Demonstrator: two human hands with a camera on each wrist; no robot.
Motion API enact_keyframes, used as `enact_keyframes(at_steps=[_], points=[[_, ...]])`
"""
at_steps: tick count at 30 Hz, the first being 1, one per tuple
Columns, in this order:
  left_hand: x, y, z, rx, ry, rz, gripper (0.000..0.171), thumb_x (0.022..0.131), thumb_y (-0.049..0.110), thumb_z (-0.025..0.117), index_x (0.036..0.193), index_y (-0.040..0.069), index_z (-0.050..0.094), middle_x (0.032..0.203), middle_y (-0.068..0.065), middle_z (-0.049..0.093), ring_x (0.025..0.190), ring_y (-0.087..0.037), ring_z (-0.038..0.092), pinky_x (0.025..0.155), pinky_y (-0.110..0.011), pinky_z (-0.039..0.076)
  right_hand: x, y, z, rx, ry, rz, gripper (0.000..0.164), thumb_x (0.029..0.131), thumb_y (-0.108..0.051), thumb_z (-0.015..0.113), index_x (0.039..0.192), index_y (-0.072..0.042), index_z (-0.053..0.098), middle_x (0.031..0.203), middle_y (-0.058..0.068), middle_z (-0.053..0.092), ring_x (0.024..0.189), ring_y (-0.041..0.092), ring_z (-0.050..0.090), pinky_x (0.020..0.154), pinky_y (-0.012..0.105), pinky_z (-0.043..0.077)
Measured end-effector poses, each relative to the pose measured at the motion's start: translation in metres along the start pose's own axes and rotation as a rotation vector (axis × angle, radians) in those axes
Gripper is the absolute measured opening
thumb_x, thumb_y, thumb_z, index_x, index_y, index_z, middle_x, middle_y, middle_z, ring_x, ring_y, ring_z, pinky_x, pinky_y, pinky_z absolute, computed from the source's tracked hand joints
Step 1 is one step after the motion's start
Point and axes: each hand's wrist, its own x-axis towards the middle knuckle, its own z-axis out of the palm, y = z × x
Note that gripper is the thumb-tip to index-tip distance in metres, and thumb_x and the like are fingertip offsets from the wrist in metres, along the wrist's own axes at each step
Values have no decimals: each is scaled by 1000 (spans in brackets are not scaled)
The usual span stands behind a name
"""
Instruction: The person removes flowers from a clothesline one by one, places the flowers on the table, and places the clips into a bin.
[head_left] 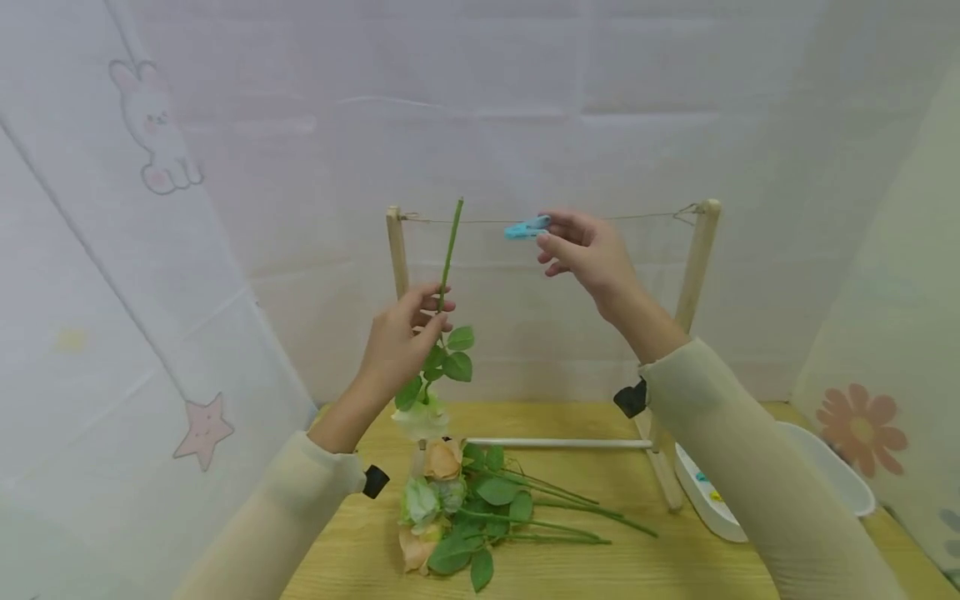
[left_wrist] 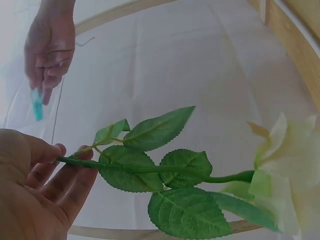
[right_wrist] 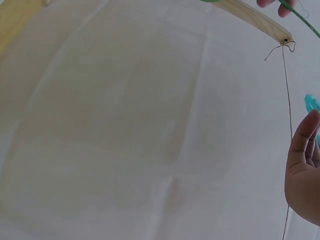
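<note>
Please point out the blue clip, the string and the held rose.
clip [head_left: 526, 227], head view, its middle.
string [head_left: 480, 221], head view, stretch left of the clip.
rose [left_wrist: 150, 169], left wrist view, its stem among leaves.

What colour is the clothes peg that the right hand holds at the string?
The clothes peg is light blue, pinched by the right hand; the head view shows it best.

Pale bare-wood frame [head_left: 397, 250], thin twine string [head_left: 480, 221], glossy blue plastic clip [head_left: 527, 227].

A wooden table [head_left: 750, 567] bears loose roses [head_left: 457, 508], a wooden rack [head_left: 667, 475] and a white tray [head_left: 840, 475].
</note>
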Motion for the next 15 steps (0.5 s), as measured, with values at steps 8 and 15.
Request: enact_keyframes(at_steps=[8, 15], points=[[-24, 7, 2, 166, -49, 119, 38, 97, 0, 66, 134, 2, 62, 110, -8, 75, 92, -20, 74, 72, -30, 62, -31, 24, -34, -110, -35, 58, 48, 99, -21, 67, 141, -1, 56, 109, -2, 69, 91, 22, 66, 77, 27, 60], [-40, 10, 2, 264, -76, 149, 38, 96, 1, 67, 134, 3, 63, 111, -8, 75, 93, -21, 74, 71, -29, 62, -54, 39, -56, -127, -40, 61, 47, 100, -19, 66, 141, 1, 55, 104, -2, 68, 88, 14, 67, 77, 27, 60]])
